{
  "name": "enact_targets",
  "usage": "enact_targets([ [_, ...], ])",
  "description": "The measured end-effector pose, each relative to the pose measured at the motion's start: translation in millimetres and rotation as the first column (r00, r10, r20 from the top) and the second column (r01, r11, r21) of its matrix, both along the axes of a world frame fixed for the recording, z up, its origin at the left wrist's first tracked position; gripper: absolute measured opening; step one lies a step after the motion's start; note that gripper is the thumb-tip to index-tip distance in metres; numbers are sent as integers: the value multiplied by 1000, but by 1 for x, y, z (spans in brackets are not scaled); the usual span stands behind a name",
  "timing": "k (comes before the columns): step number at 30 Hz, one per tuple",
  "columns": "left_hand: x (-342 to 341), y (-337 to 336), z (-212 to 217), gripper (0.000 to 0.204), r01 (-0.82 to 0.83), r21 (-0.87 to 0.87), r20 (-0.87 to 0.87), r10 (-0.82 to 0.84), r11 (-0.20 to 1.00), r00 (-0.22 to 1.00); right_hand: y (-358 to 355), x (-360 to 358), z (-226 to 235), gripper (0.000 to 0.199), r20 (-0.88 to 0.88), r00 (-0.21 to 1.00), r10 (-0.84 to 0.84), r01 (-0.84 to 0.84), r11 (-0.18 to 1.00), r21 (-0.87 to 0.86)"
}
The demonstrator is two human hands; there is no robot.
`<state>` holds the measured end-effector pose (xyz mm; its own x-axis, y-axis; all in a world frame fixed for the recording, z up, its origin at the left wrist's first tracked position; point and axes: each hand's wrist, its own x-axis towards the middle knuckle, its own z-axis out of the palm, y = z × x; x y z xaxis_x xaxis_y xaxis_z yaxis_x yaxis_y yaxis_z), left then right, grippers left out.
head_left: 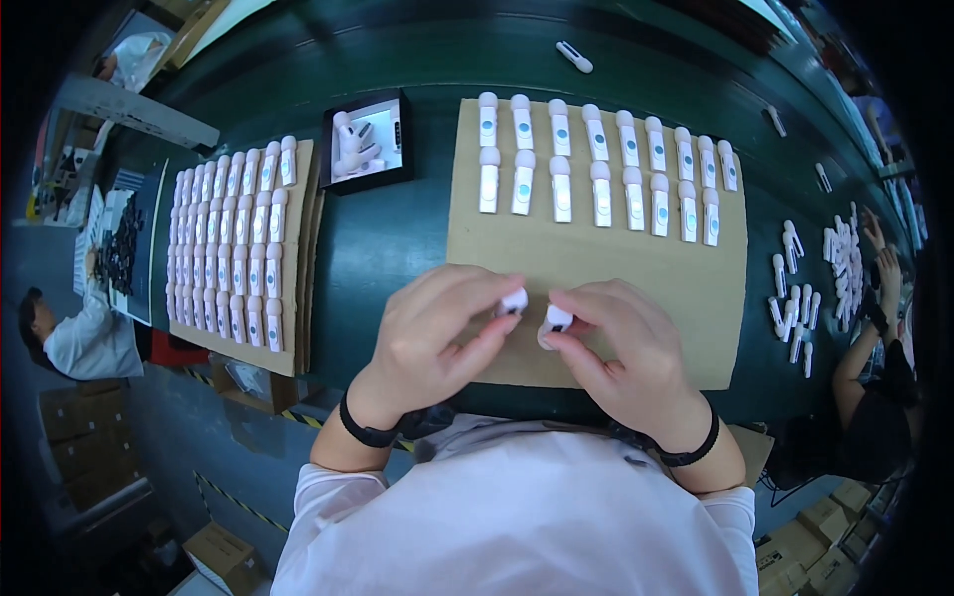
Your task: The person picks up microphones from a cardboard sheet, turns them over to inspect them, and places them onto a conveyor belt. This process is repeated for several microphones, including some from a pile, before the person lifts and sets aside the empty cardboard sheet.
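Note:
My left hand (437,333) is closed around a small white plastic piece (514,301) that shows at its fingertips. My right hand (621,343) pinches another small white piece (555,323) with a dark end. Both hands hover over the near edge of a brown cardboard sheet (596,258) on the green table. Two rows of white oblong devices with blue dots (601,164) lie along the far part of that sheet.
A second cardboard sheet (298,298) at the left carries several rows of white devices (229,238). A black tray (366,139) with white parts sits between the sheets. Loose white devices (795,308) lie at the right, near another person's arm (865,348). Another person (75,338) sits at the far left.

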<state>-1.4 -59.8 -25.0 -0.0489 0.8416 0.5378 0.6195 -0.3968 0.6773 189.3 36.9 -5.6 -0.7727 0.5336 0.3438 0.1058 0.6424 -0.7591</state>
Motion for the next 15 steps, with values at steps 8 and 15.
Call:
enact_targets([
  [8,-31,9,-16,27,-150,93,-203,166,984,965,10,-31,-6,27,68,995,-69,51,971,233],
  [15,-26,2,-21,23,-14,-34,-454,-3,999,891,-2,-29,-18,23,324,946,-27,-85,942,326],
])
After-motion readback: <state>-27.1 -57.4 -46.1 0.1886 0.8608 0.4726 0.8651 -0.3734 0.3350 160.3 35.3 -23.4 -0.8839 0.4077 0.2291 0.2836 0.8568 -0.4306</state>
